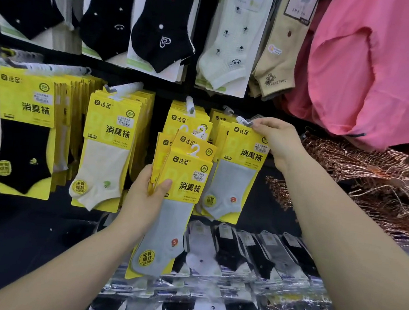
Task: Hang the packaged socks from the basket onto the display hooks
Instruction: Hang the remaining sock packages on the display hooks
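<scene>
My left hand (pixel 145 199) grips a fanned stack of yellow-carded grey sock packs (pixel 180 190), each with a white plastic hanger at the top. My right hand (pixel 274 141) pinches the top corner of another grey sock pack (pixel 241 173) at the tip of a display hook (pixel 242 120), in front of packs hanging there. Further yellow packs hang on hooks to the left: cream socks (pixel 107 156) and black socks (pixel 24 144). The basket is not in view.
Black, white and beige socks (pixel 160 27) hang on the row above. A pink garment (pixel 374 70) and a copper-coloured wire bundle (pixel 369 184) lie to the right. Clear-bagged socks (pixel 251 258) fill the shelf below my arms.
</scene>
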Demonstrator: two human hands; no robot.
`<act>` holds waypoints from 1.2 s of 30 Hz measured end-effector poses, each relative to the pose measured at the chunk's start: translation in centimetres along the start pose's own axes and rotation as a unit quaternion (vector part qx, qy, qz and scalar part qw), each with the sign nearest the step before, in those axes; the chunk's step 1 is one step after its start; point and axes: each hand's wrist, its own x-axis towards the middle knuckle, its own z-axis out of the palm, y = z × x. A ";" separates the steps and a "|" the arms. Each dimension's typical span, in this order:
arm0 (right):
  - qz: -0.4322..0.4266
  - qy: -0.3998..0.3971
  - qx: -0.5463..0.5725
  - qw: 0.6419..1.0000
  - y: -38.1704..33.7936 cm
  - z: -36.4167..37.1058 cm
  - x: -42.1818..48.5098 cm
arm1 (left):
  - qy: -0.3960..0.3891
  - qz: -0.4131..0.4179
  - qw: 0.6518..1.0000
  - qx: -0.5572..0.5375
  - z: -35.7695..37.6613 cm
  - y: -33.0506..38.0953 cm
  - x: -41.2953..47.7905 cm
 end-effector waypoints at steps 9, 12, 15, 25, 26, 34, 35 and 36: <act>-0.041 -0.048 -0.075 0.995 -0.9 -1.1 0.2 | -0.012 0.000 1.000 -0.007 0.1 0.2 0.3; -0.064 -0.045 -0.093 0.993 -1.1 -1.4 -0.1 | -0.016 -0.001 1.000 -0.003 0.4 0.3 0.3; -0.078 -0.052 -0.111 0.989 -1.5 -1.5 -0.4 | -0.018 -0.001 1.000 -0.006 0.8 0.4 0.1; -0.058 -0.017 -0.098 0.993 -0.6 0.2 0.4 | -0.017 -0.009 1.000 -0.012 0.9 0.5 0.1; -0.048 -0.012 -0.078 0.996 -0.3 0.4 0.6 | -0.017 -0.009 1.000 -0.012 0.8 0.5 0.1; -0.020 0.095 -0.035 0.995 1.3 2.6 2.5 | 0.004 0.000 1.000 0.015 0.0 0.0 0.5; -0.023 0.107 -0.034 0.993 1.5 2.8 2.8 | 0.005 0.003 1.000 0.019 -0.2 0.0 0.5; -0.027 0.122 -0.028 0.992 1.7 2.9 3.0 | 0.006 0.006 1.000 0.021 -0.3 0.0 0.5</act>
